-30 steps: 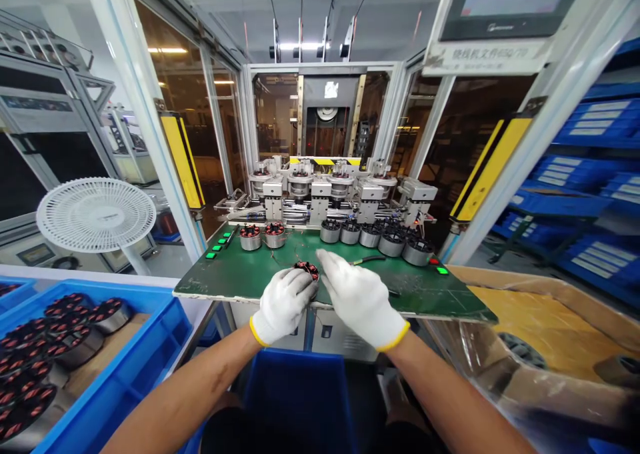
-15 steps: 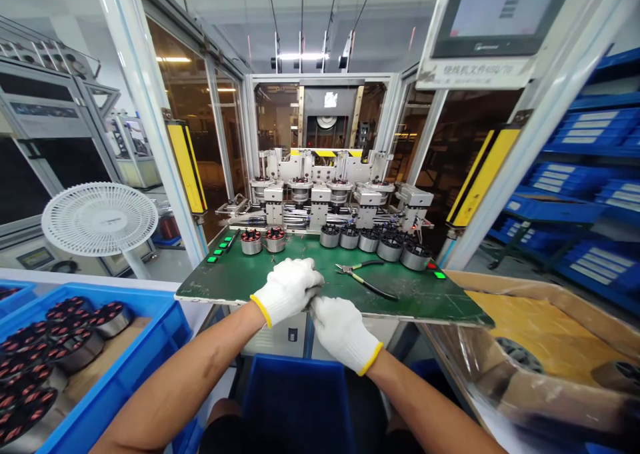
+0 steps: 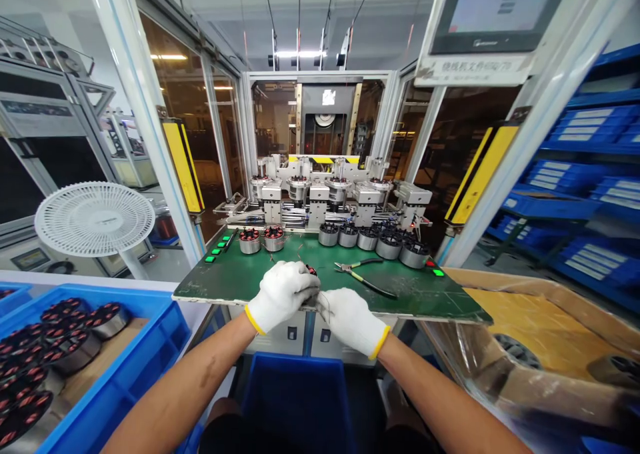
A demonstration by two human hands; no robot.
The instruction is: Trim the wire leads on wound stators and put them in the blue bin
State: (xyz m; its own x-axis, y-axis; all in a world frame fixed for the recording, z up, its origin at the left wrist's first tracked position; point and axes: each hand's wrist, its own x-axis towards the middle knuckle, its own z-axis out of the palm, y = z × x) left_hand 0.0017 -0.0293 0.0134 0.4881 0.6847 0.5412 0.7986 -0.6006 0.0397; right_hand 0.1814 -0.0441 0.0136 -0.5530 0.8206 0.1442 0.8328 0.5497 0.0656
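My left hand [image 3: 287, 286], in a white knit glove with a yellow cuff, is closed around a wound motor stator [image 3: 311, 269]; only a bit of its red and black top shows past the fingers. Close beside it, my gloved right hand [image 3: 349, 317] has its fingertips pinched together at a thin wire end by the stator. Both hands are over the front edge of the green worktable [image 3: 210, 284]. To the right of them lie cutting pliers [image 3: 367, 281] with green and black handles, jaws pointing left. Two copper-wound stators [image 3: 261, 241] stand behind my left hand.
Several unwound stators [image 3: 367, 239] line the table's back right, before the winding machine [image 3: 320, 204]. A blue crate [image 3: 165, 321] of wound stators is at left, near a white fan [image 3: 95, 219]. A lined carton [image 3: 540, 301] stands at right; a blue bin [image 3: 300, 401] sits below.
My hands have drawn slightly apart, the right one moving a little to the right. Part of the stator's red top now shows beside my left fingers.
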